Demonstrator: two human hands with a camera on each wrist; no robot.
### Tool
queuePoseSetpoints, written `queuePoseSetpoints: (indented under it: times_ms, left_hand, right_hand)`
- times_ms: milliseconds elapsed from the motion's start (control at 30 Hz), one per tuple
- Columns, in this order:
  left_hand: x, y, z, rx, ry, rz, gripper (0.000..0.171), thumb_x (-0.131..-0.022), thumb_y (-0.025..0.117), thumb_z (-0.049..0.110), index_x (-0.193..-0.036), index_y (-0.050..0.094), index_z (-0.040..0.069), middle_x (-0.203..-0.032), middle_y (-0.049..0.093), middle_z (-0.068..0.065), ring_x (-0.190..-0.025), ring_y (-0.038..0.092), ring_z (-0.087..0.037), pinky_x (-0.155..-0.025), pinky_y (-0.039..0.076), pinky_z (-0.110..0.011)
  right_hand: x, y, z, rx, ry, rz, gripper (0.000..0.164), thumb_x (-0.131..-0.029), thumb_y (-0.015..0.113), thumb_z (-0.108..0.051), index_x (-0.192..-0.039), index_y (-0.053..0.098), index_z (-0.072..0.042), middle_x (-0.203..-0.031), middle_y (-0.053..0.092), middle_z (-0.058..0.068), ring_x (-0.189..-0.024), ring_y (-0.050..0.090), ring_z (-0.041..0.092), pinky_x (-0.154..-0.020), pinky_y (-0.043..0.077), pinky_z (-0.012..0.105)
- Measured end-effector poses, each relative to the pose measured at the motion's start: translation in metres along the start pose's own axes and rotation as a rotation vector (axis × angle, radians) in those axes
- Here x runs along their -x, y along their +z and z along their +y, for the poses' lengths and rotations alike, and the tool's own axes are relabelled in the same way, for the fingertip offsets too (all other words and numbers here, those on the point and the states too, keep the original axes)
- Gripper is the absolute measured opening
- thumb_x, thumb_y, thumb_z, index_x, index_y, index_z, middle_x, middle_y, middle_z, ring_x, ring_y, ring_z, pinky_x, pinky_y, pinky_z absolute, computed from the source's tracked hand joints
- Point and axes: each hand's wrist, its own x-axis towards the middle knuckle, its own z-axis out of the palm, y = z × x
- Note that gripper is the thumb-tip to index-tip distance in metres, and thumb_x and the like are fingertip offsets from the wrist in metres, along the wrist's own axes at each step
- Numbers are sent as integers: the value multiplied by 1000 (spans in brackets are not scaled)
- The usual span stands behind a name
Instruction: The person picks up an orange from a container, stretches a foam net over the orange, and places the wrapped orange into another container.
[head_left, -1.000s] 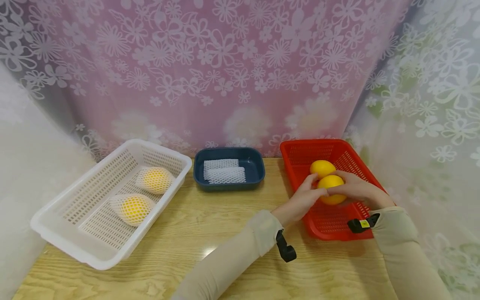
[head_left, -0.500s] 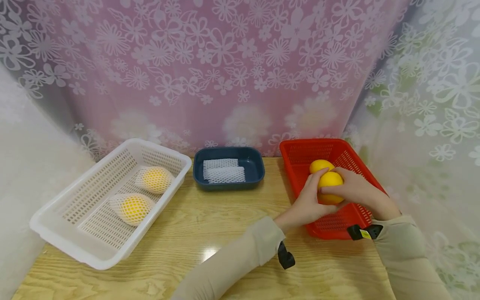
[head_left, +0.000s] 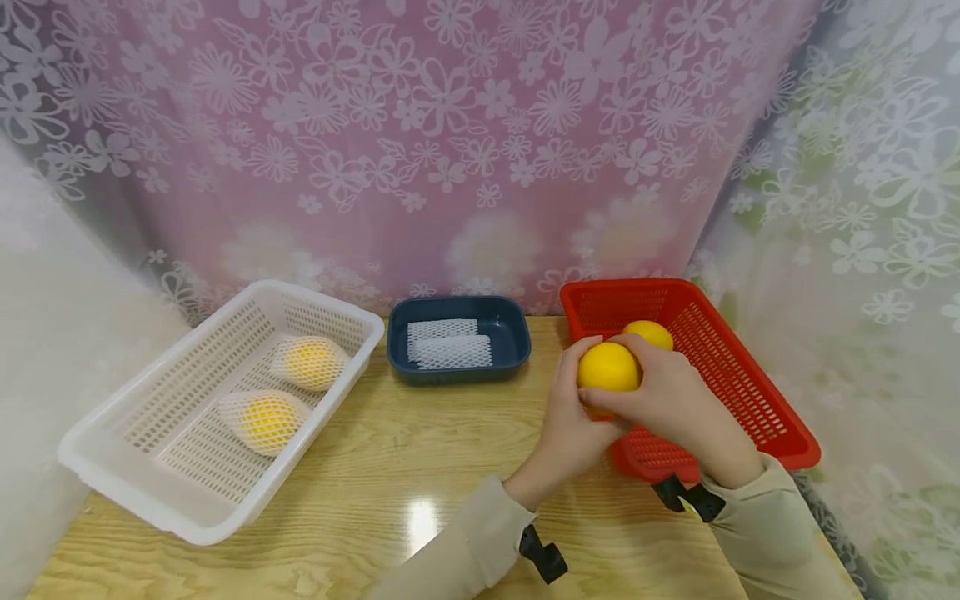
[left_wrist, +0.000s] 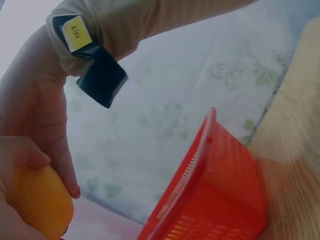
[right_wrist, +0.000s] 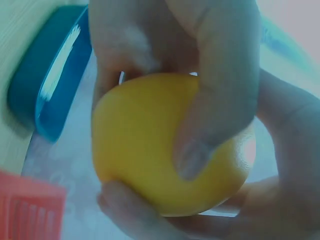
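A yellow, egg-shaped fruit [head_left: 608, 367] is held between both hands above the near left side of the red basket [head_left: 804, 448]. My left hand [head_left: 564, 429] cups it from the left and below, fingers curled along its side. My right hand [head_left: 667, 400] grips it from the right, thumb lying across its front. Up close in the right wrist view, the smooth fruit [right_wrist: 140, 135] shows fingers of both hands around it. A second yellow fruit [head_left: 651, 333] lies in the red basket, partly hidden behind the right hand.
A white basket [head_left: 369, 323] at the left holds two yellow fruits [head_left: 268, 422] in white foam nets. Between the baskets sits a dark blue tray [head_left: 459, 377] with foam net sleeves [head_left: 453, 351]. Floral curtains [head_left: 480, 167] hang behind the wooden table [head_left: 337, 500].
Both hands have moved left and toward the person, lifting the yellow fruit away from the one in the red basket. The left hand has closed further round it.
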Motion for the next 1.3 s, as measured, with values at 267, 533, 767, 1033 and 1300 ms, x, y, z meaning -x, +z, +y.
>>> queuePoseSetpoints:
  times_ms: [267, 533, 767, 1033, 1300]
  left_hand:
    - [17, -41, 8, -9, 8, 99, 86, -74, 83, -2, -144, 41, 24, -140, 45, 2, -120, 50, -20, -97, 49, -37]
    - [39, -89, 2, 110, -123, 54, 80, -80, 75, -2, -146, 40, 25, -142, 43, -3, -115, 49, -27, -93, 50, -39]
    - [58, -122, -12, 275, -245, 81, 59, -89, 63, 11, -142, 38, 10, -134, 43, -9, -108, 51, -28, -86, 51, -33]
    - [73, -137, -31, 526, -402, 193, 27, -100, 46, 31, -118, 48, 11, -100, 56, -9, -73, 61, -18, -59, 56, -30]
    - [82, -144, -51, 307, -530, 304, 30, -104, 43, 31, -107, 60, 7, -98, 59, -1, -87, 55, -14, -77, 47, -27]
  right_hand:
    - [6, 34, -30, -71, -142, 134, 74, -76, 82, -51, -132, 55, -10, -113, 66, 7, -87, 64, 24, -74, 56, 43]
    - [2, 77, -33, -248, -320, 185, 56, -86, 79, -34, -134, 58, -13, -111, 66, 0, -75, 60, 13, -62, 55, 27]
    - [0, 132, -22, -465, -528, 205, 55, -89, 74, -13, -141, 55, -15, -132, 59, 4, -89, 62, 16, -66, 57, 30]
    - [-7, 180, -20, -449, -636, 160, 88, -72, 90, -16, -148, 45, -14, -150, 43, 9, -125, 46, 25, -86, 49, 34]
    - [-17, 221, -18, -575, -643, 96, 90, -69, 91, -12, -147, 46, -12, -151, 42, 8, -136, 43, 28, -111, 35, 43]
